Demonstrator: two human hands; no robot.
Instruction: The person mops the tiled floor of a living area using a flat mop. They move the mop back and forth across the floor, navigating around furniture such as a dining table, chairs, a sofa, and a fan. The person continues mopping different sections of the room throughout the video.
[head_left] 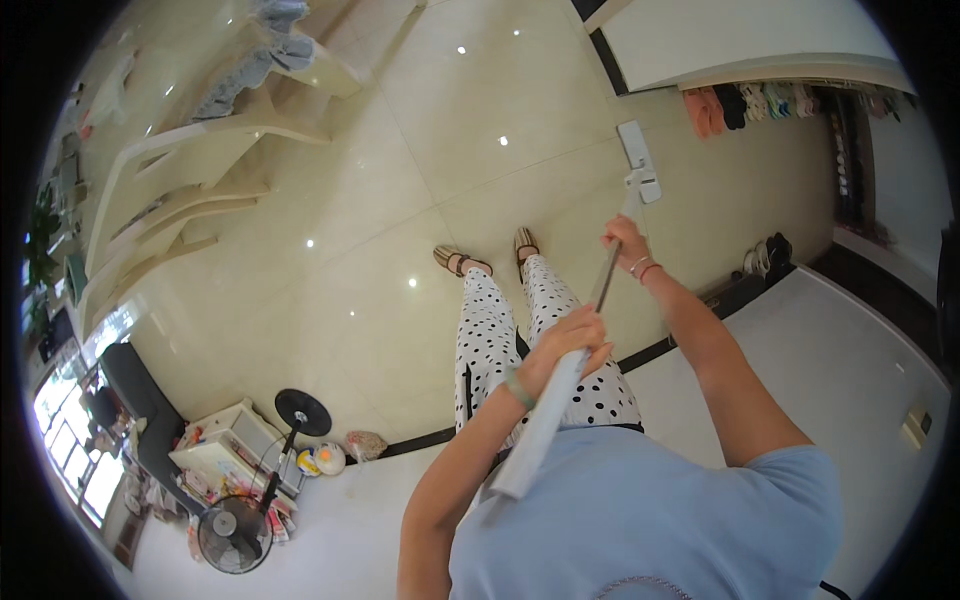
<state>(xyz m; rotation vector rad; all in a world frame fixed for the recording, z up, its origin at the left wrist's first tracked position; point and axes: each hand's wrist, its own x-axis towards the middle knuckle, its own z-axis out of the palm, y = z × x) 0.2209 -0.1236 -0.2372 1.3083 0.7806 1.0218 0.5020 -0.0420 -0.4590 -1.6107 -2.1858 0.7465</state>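
Observation:
A white flat mop (541, 437) slants across the front of my body, its thick upper handle close to my blue shirt. My left hand (566, 345), with a pale green bangle on the wrist, is closed around the handle below this thick part. Farther down, my right hand (627, 246) grips the lower shaft; a red band and a thin bracelet circle that wrist. The mop's narrow rectangular head (636, 150) lies on the glossy tiled floor (370, 200), ahead and to the right of my feet.
Pale chairs (200, 150) stand at the left, one with grey fabric on it. A black fan (235, 533), a small cabinet (232, 440) and balls (327, 459) are at the lower left. Shoes (703, 112) line the far right beneath a white cabinet (740, 40); more shoes (770, 256) sit by the right wall.

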